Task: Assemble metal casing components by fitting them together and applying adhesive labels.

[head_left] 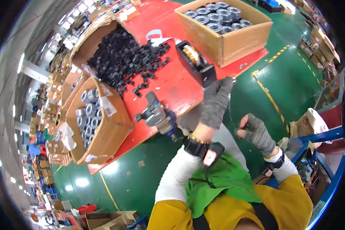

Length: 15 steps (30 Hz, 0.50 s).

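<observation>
My left hand (215, 103), in a grey glove with bare fingertips, is beside the front end of a black tape dispenser (203, 69) with an orange-yellow roll. Its fingers are pressed together, and what they hold is too small to name. Lower and to the right, my right hand (258, 136), gloved alike, has its fingers curled with the thumb bent toward them. A faint thin line seems to run between the hands; its kind is unclear. Left of my left hand, a grey and blue clamp-like tool (159, 117) stands at the edge of the red table (174, 90).
A cardboard box (241, 48) of ring-shaped metal parts stands at the table's far right. Another such box (117, 124) stands left. Small black plastic pieces (115, 57) spill from a tipped carton. A blue metal frame (322, 136) rises at my right, over green floor (138, 184).
</observation>
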Available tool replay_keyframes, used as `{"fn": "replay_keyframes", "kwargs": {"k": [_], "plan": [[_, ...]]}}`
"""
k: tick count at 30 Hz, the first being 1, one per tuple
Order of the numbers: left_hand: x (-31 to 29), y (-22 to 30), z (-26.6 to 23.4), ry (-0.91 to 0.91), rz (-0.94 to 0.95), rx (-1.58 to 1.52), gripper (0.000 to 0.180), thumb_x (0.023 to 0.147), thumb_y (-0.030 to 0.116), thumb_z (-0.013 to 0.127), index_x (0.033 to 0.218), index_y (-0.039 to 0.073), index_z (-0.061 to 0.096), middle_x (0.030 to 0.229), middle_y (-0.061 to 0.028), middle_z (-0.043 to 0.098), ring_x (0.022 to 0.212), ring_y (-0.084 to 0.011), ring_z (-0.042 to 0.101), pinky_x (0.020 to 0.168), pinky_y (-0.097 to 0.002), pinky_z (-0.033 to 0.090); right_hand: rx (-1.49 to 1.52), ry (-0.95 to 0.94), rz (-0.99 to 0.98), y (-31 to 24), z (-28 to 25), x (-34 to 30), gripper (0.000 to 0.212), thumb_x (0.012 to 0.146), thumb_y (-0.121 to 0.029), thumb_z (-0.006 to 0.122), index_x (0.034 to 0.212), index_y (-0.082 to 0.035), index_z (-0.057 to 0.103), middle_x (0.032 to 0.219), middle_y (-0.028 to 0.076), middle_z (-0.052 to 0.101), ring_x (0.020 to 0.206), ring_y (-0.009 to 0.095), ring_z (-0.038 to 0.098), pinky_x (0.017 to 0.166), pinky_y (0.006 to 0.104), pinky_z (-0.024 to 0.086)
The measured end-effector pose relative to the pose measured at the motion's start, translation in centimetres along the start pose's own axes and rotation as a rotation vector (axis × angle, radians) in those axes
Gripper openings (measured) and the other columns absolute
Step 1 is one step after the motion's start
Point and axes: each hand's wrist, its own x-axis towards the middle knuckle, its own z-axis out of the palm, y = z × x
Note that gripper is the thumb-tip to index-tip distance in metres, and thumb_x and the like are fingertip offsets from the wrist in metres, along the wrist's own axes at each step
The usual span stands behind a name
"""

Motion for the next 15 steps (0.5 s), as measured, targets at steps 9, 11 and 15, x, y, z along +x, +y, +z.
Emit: {"fn": "replay_keyframes", "kwargs": {"k": [9, 11, 15], "plan": [[-9.4, 10.1, -13.5, -0.054, 0.519, 0.366, 0.061, 0.092, 0.050, 0.029, 0.103, -0.001, 0.061, 0.122, -0.0150, 0.048, 0.113, -0.0233, 0.044, 0.098, -0.0389, 0.033, -0.062, -0.551, -0.330, -5.7, 8.4, -0.1, 0.029, 0.077, -0.021, 0.063, 0.098, -0.003, 0.053, 0.090, 0.008, 0.059, 0.087, 0.018, 0.057, 0.079, 0.0302, 0.045], [-9.7, 10.3, -17.5, -0.039, 0.498, 0.475, 0.069, 0.091, 0.055, 0.022, 0.104, 0.000, 0.062, 0.124, -0.0152, 0.047, 0.116, -0.0241, 0.042, 0.100, -0.0394, 0.029, -0.050, -0.603, -0.337, -6.3, 10.2, 0.1, 0.031, 0.078, -0.023, 0.062, 0.100, -0.003, 0.053, 0.092, 0.008, 0.059, 0.089, 0.019, 0.057, 0.080, 0.0310, 0.044], [-8.6, 8.6, -20.7, 0.026, 0.359, 0.464, 0.080, 0.088, 0.061, 0.010, 0.104, 0.002, 0.062, 0.128, -0.0153, 0.045, 0.120, -0.0252, 0.039, 0.105, -0.0394, 0.020, -0.038, -0.574, -0.285, -6.4, 11.9, 0.6, 0.031, 0.078, -0.022, 0.062, 0.101, -0.003, 0.053, 0.094, 0.009, 0.058, 0.091, 0.018, 0.055, 0.083, 0.0313, 0.043]]}}
